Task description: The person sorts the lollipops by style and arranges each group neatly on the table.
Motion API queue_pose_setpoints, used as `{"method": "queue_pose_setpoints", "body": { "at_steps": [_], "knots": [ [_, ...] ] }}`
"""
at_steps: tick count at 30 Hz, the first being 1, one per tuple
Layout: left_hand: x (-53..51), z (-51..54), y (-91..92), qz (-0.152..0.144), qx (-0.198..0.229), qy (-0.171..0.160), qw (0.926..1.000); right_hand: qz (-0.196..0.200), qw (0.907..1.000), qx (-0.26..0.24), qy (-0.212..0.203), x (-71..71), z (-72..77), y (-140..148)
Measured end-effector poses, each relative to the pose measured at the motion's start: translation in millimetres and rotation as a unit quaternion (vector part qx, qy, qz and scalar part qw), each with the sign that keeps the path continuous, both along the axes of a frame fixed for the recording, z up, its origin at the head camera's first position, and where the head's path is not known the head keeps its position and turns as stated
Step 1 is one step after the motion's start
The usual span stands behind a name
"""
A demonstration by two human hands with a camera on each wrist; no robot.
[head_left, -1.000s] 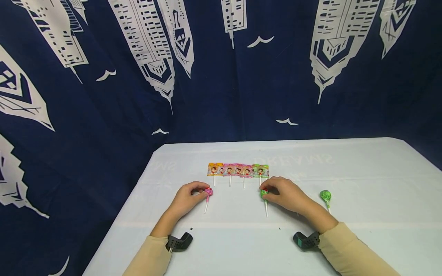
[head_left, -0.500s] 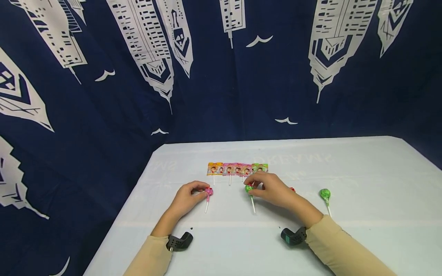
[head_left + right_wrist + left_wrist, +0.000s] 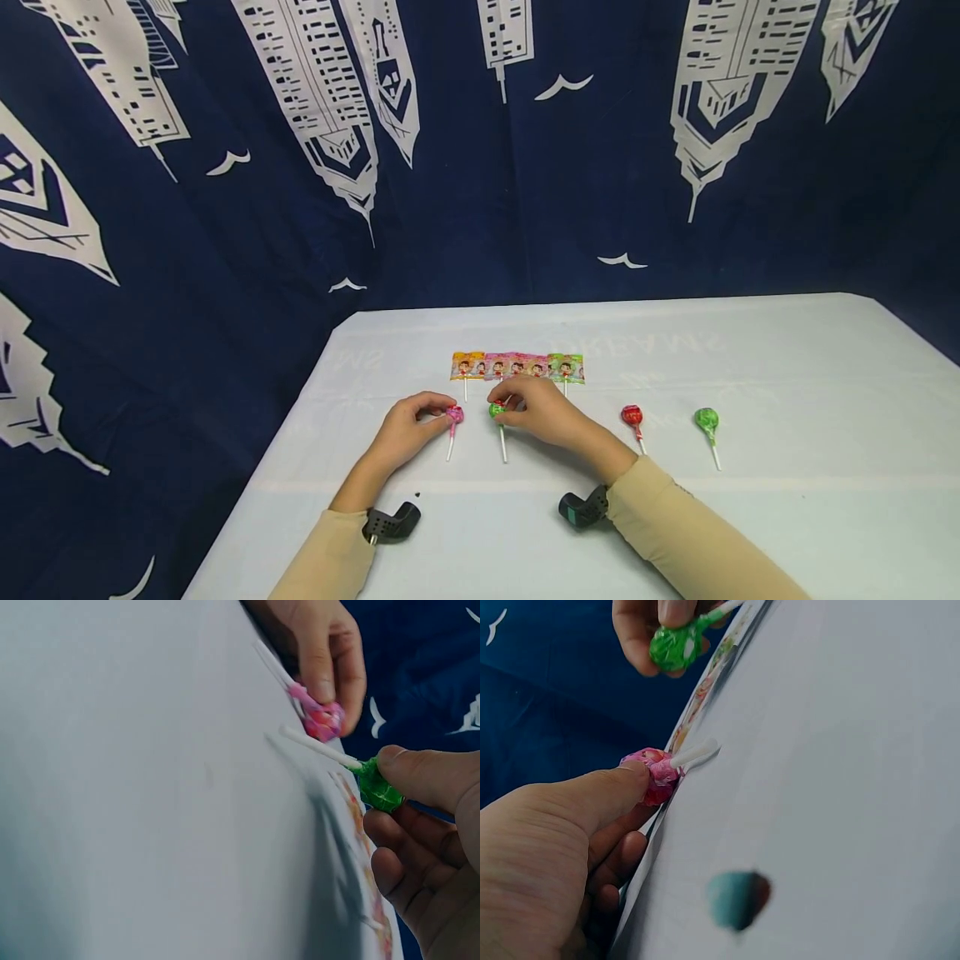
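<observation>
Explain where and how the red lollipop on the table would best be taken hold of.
Pinch the red lollipop by its round head, thumb and finger either side, probably coming from above and its right. The head is its bulkiest part; the thin stick points towards the person, the right forearm lies to its near left, and bare table shows on its right.

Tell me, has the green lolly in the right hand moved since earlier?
Yes, left: in the head view, the green lolly went from below the green packet to below the left pink packet.
</observation>
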State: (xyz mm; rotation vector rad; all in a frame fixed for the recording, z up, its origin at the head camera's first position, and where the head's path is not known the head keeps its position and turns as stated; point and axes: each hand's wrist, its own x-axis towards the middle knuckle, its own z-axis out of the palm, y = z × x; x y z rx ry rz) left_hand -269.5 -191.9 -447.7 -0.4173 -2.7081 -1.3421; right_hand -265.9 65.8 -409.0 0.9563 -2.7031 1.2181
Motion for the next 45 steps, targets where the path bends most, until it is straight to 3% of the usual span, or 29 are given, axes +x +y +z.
{"method": "queue_pose_setpoints", "body": {
  "at_steps": [19,45],
  "knots": [
    [-3.2,-3.9,-1.5,-0.005,-0.001,0.005,1.0000,-0.031,0.9995,0.005,-0.011,-7.4,-13.1,-40.2],
    [-2.1,-1.8,0.1,-0.003,0.004,-0.001,1.0000,-0.046,0.9986,0.025,-0.011,-4.2,-13.6,-45.0]
  ]
}}
